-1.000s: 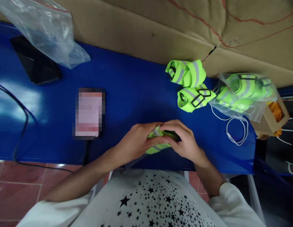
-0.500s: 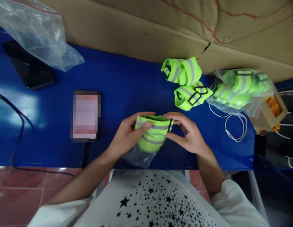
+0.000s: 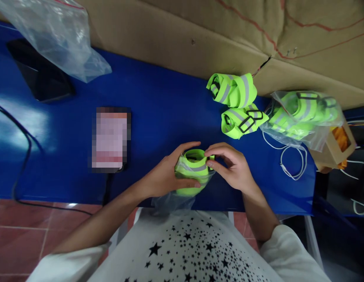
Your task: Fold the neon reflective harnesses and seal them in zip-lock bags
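Observation:
Between my hands, a neon yellow-green reflective strap with a grey stripe is rolled into a loop, its lower part inside a clear plastic bag. My left hand curls around the bag and roll from the left, thumb across the front. At the right, my right hand pinches the strap's edge beside a dark buckle, which the fingers partly cover. Two more rolled reflective straps, an upper one and a lower one with black buckles, lie on the blue table beyond my right hand.
Further right are bagged straps, a coiled white cable and a cardboard box with orange contents. A phone lies left of my hands. A clear bag overlaps a black object. Cardboard borders the back.
The strap has gone from a flattened band to a rounder loop seated in the bag. My left thumb has moved down its front. The view has shifted slightly.

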Motion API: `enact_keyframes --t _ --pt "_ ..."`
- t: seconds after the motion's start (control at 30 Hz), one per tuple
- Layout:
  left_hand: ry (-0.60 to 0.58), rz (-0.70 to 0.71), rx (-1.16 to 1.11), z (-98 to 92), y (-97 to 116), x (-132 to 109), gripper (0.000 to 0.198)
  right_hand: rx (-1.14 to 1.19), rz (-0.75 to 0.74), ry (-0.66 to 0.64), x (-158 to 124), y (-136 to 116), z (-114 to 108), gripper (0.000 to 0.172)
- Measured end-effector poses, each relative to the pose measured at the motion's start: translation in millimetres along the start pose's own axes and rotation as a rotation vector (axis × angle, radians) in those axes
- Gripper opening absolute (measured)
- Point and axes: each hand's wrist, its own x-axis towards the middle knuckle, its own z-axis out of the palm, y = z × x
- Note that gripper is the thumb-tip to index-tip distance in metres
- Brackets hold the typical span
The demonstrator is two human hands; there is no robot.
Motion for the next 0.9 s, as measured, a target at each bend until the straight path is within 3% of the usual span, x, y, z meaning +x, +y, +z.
enact_keyframes --t 0.17,0.37,0.5,0.6,0.7,0.77,0.8,0.9 --pt "0.038 0.000 -0.013 3.3 0.5 2.0 0.091 -0.095 -0.035 0.034 -0.5 -3.9 11.0 0.019" --pt "0.045 0.000 -0.235 7.1 5.3 3.7 0.088 -0.066 -0.142 -0.197 -2.3 -7.6 4.8 0.007" --pt "0.025 0.017 -0.309 7.1 10.2 5.6 0.087 -0.013 -0.180 -0.368 -4.8 -14.0 -10.6 0.020" --pt "0.048 0.037 -0.270 5.8 13.6 8.8 0.078 -0.209 -0.208 -0.343 -5.4 -18.0 -11.8 0.020" --pt "0.022 0.072 -0.223 3.8 18.9 11.9 0.082 -0.337 -0.213 -0.167 -5.0 -19.5 -8.3 0.042" --pt "-0.009 0.079 -0.202 3.2 23.2 14.4 0.090 -0.310 -0.223 -0.176 -5.2 -19.3 -6.7 0.065" --pt "-0.016 0.076 -0.196 3.6 25.1 16.1 0.091 -0.295 -0.233 -0.219 -5.4 -19.0 -6.3 0.067" --pt "-0.004 0.045 -0.182 7.9 28.6 22.2 0.089 -0.292 -0.235 -0.347 -6.6 -17.0 -5.6 0.042"
